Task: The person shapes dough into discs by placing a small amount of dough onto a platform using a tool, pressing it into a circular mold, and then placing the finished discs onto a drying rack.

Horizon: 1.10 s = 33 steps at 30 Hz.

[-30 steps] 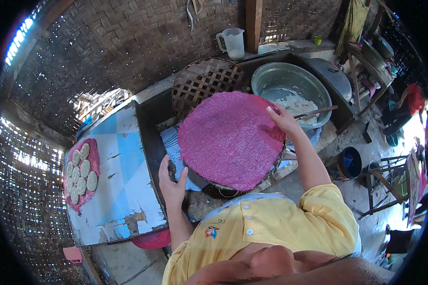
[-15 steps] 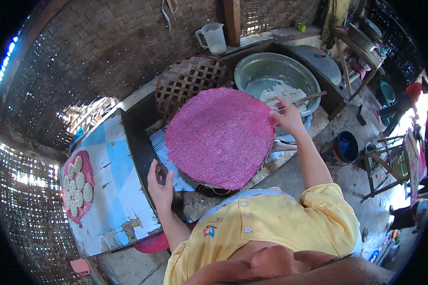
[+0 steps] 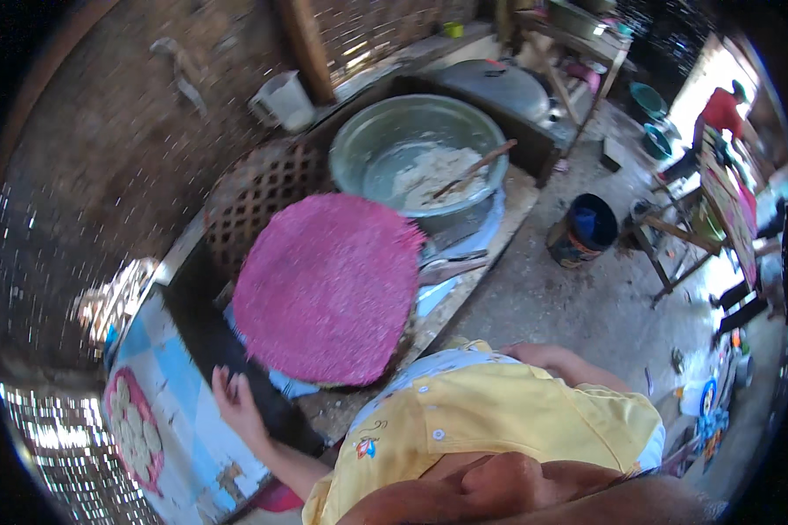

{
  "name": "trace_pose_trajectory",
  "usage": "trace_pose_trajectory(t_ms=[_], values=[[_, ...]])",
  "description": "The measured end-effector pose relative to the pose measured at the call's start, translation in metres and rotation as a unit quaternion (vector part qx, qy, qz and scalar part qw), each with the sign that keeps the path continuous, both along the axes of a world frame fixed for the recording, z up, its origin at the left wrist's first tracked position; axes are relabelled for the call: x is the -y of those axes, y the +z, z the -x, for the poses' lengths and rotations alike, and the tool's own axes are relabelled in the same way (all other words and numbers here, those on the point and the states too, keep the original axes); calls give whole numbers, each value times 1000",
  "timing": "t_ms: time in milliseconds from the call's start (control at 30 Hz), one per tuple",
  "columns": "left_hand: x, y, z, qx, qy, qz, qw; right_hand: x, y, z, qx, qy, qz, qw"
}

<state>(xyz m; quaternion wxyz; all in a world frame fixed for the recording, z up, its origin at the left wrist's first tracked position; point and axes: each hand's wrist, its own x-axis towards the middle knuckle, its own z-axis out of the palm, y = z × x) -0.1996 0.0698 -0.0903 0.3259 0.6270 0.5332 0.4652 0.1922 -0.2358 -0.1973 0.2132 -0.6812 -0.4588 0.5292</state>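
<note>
A round, pink, coarse woven cloth (image 3: 328,284) lies spread over the work surface in front of me, its right edge frayed. My left hand (image 3: 238,404) hovers just off its lower left side, fingers apart and loosely bent, holding nothing. At my waist, my right hand (image 3: 534,353) rests by the white apron (image 3: 429,372), its fingers hidden. Beyond the cloth stands a wide green basin (image 3: 368,122) with white dough-like mix (image 3: 433,171) in it. A wooden stick (image 3: 477,166) leans in that mix.
An openwork basket (image 3: 254,197) and a plastic jug (image 3: 287,101) stand behind the cloth. On the blue-and-white board (image 3: 193,398) at left, pale round cakes (image 3: 131,429) lie on a pink cloth. A dark bucket (image 3: 584,229) stands on the floor. A person in red (image 3: 722,112) is farther right.
My right hand has left the pink cloth's edge and dropped to my waist. My left hand has moved a little away from the cloth. The view has swung to the right.
</note>
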Motion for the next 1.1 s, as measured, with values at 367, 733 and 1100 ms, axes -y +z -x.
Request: trace_pose_trajectory(t_ms=[367, 733, 1100], values=[[-5, 19, -15, 24, 24, -122, 992, -31, 18, -49, 112, 57, -76, 989], [23, 51, -104, 32, -19, -161, 986, -34, -2, -90, 263, 59, -21, 963], [50, 53, -148, 27, 8, -108, 994, -91, -23, -121, 304, 328, 24, 894]])
